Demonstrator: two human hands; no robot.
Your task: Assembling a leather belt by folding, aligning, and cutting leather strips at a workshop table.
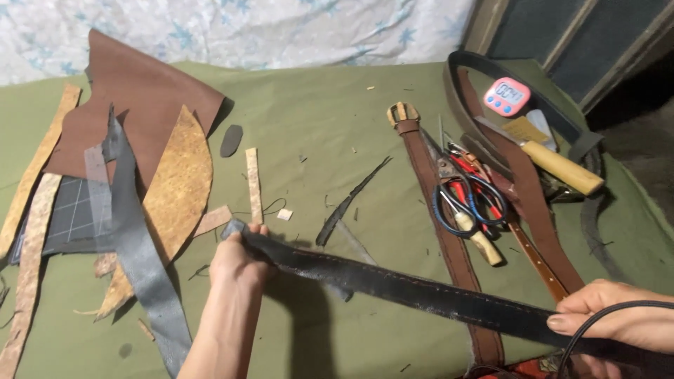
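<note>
A long black leather strap [393, 284] with stitching along its edge stretches across the lower middle, held up above the green cloth. My left hand [239, 261] grips its left end, fingers curled over it. My right hand [618, 319] pinches the strap near the lower right edge, thumb on top. A thin black cord [597, 324] loops over that hand.
A brown buckled belt [439, 217] lies just behind the strap. Scissors [467, 200], a wooden-handled knife [554, 165], a pink timer [507, 96] and more belts sit at the right. Brown leather sheet [140, 98], tan scraps [179, 189] and a grey strip [140, 260] lie at the left.
</note>
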